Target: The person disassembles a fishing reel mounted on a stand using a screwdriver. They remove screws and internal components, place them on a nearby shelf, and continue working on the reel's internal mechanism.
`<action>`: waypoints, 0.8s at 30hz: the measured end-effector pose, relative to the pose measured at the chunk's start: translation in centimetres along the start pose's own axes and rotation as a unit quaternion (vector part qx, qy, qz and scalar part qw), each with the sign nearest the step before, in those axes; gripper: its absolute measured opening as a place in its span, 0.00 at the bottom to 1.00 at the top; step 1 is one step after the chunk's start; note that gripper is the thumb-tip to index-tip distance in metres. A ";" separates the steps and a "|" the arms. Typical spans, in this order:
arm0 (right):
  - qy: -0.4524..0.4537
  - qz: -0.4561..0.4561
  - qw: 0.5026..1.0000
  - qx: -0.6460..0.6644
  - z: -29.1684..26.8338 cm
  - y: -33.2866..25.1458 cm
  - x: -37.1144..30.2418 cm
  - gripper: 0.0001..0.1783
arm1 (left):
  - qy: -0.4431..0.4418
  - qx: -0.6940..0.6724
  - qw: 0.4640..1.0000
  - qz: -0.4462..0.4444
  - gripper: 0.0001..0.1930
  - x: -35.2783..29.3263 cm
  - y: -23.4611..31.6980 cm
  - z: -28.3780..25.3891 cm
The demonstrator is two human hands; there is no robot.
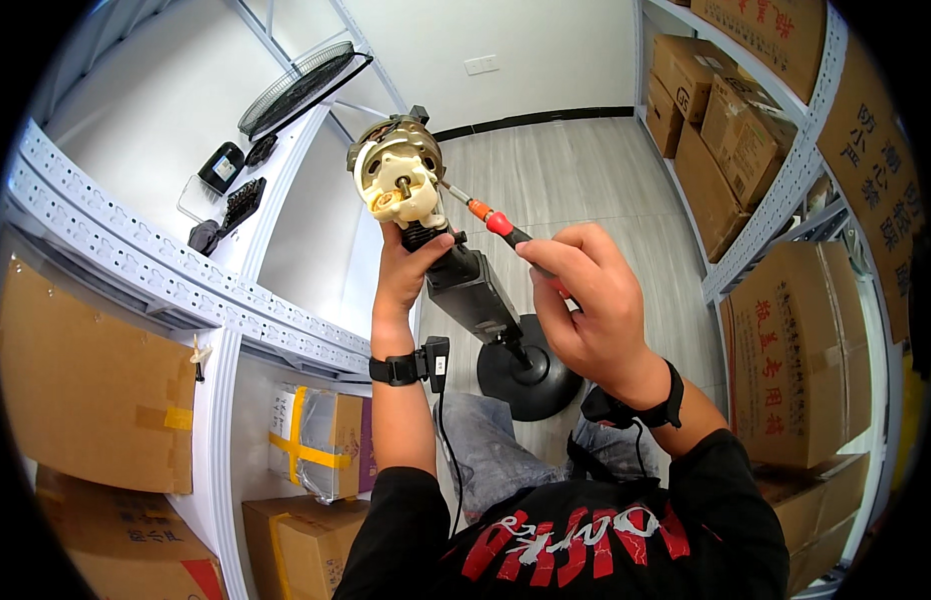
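A pedestal fan stands before me with its motor head [398, 185] uncovered, showing a cream housing and a bare metal shaft. My left hand [404, 265] is closed round the neck just under the motor, thumb on top. In my right hand [598, 305] is a screwdriver [498, 223] with a red, orange and black handle. Its metal shank points up and left, and its tip meets the right side of the motor housing; what the tip touches there is too small to make out. Below are the fan's black control box [478, 298] and round base [526, 378].
On the left shelf [286, 180] lie a black fan grille [304, 88], a black container [223, 167] and small dark parts [243, 205]. Cardboard boxes [798, 350] fill the right rack. More cartons [96, 380] stand on the lower left. Grey floor [556, 170] runs between the racks.
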State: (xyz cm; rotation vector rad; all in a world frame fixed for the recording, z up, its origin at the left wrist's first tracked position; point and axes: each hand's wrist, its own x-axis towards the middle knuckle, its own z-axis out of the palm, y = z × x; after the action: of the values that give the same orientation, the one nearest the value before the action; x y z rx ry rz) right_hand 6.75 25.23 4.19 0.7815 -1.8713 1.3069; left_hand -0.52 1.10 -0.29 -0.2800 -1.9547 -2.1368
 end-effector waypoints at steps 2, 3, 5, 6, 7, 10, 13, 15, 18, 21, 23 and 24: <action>-0.003 -0.003 1.000 -0.002 -0.1 -0.1 0.0 0.18 | 0.003 0.001 1.000 0.005 0.41 0.0 0.1 0.1; -0.005 -0.004 1.000 -0.003 -0.2 -0.1 0.1 0.18 | 0.004 0.004 1.000 0.007 0.41 0.0 0.1 0.1; -0.008 -0.009 1.000 -0.006 -0.1 -0.1 0.2 0.17 | 0.003 0.006 1.000 0.010 0.41 0.0 0.0 0.0; -0.009 -0.011 1.000 -0.007 -0.1 0.0 0.2 0.17 | 0.000 0.004 1.000 0.010 0.41 0.1 -0.1 -0.1; -0.009 -0.010 1.000 -0.008 0.0 0.0 0.2 0.17 | -0.003 0.000 1.000 0.012 0.41 0.1 -0.2 -0.2; -0.012 -0.007 1.000 -0.007 0.2 0.0 0.2 0.17 | -0.002 0.012 1.000 0.006 0.41 0.3 -0.7 -0.5; -0.016 0.003 1.000 -0.007 0.2 -0.1 0.3 0.17 | -0.007 0.006 1.000 0.004 0.41 0.3 -0.8 -0.6; -0.016 0.015 1.000 -0.010 0.2 -0.4 0.5 0.17 | -0.003 0.005 1.000 0.013 0.42 0.3 -0.6 -0.3; -0.089 0.104 0.991 0.005 -0.2 -1.9 0.8 0.16 | 0.005 0.005 1.000 0.011 0.42 0.2 -0.7 -0.5; -0.018 0.069 0.997 -0.035 0.3 -1.6 0.7 0.16 | 0.000 0.007 1.000 0.014 0.42 0.3 -0.5 -0.3; -0.007 0.014 0.998 -0.066 0.2 -1.1 1.1 0.16 | 0.000 0.006 1.000 0.012 0.43 0.2 -0.5 -0.3; -0.001 -0.014 0.997 -0.081 0.2 -0.9 1.3 0.16 | 0.000 0.002 1.000 0.008 0.43 0.2 -0.5 -0.3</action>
State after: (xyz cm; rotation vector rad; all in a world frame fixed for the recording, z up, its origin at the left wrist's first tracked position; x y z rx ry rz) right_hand 6.74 24.69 5.66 0.7219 -1.9339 1.1214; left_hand -0.82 0.80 -0.70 -0.2939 -1.9502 -2.1211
